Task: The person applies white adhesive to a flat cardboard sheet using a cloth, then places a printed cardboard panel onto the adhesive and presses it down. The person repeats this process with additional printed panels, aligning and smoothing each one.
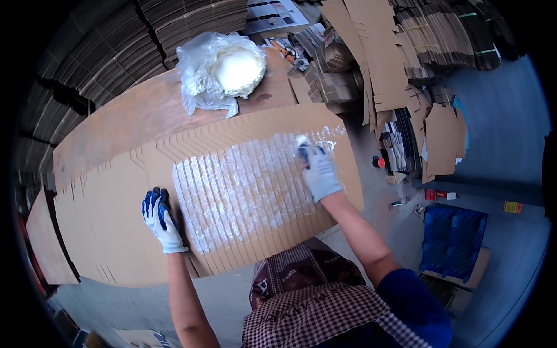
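Fanned-out cardboard sheets (255,122) overlap in narrow steps across the table, and a shiny, whitish wet smear (232,194) covers the middle of their strips. My right hand (320,173), in a white and blue work glove, is closed on a small white thing (301,140) whose kind I cannot make out. It is at the right end of the smear. To the left of the smear, my left hand (159,223), gloved alike, lies flat on more cardboard (104,214) with its fingers stretched out. Beyond the sheets, a crumpled clear plastic bag (197,72) holds a white pasty mass (239,72).
The wooden table (110,130) extends behind the cardboard. Tall stacks of flat cardboard (104,58) stand at the far left, with bundled cardboard (438,43) at the far right. A blue plastic pallet (452,240) stands at the right. An orange-handled tool (282,51) lies beyond the bag.
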Demonstrator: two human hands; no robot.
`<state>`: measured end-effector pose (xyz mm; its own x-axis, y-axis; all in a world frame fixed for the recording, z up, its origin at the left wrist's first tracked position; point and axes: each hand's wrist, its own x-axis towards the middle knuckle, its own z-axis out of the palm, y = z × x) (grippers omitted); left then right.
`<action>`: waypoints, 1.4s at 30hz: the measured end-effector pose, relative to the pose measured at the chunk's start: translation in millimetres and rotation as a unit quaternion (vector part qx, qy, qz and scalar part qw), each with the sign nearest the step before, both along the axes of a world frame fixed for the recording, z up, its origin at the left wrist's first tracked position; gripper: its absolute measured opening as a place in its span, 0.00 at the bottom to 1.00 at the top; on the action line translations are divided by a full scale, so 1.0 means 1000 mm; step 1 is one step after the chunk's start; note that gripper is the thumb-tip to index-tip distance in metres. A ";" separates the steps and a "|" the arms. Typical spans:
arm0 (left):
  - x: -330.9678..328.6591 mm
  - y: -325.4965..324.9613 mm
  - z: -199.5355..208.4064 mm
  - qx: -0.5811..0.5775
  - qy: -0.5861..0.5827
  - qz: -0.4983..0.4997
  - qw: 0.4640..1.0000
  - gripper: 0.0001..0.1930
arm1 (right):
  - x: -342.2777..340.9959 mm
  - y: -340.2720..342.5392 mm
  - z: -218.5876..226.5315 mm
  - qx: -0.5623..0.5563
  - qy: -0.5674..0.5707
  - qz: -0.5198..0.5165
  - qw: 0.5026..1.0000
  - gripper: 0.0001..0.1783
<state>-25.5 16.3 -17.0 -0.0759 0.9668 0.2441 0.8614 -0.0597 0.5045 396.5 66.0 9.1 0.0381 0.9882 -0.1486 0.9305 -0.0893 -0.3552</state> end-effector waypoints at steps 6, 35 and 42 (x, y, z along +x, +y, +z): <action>0.002 0.001 0.000 0.010 -0.024 0.002 1.000 0.23 | -0.016 -0.030 0.013 0.093 0.047 0.130 0.986 0.19; 0.003 0.001 -0.002 0.021 -0.042 0.002 0.999 0.20 | 0.040 0.006 0.005 0.044 0.051 -0.089 0.994 0.18; 0.005 0.001 -0.004 0.023 -0.025 0.004 0.999 0.20 | 0.060 0.000 0.003 0.039 0.146 -0.205 0.967 0.18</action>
<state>-20.9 17.7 -21.0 -0.0964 0.9539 0.2844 0.8362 -0.0774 0.5429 456.1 65.8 12.4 0.3963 0.9078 -0.1375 0.6818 -0.3912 -0.6182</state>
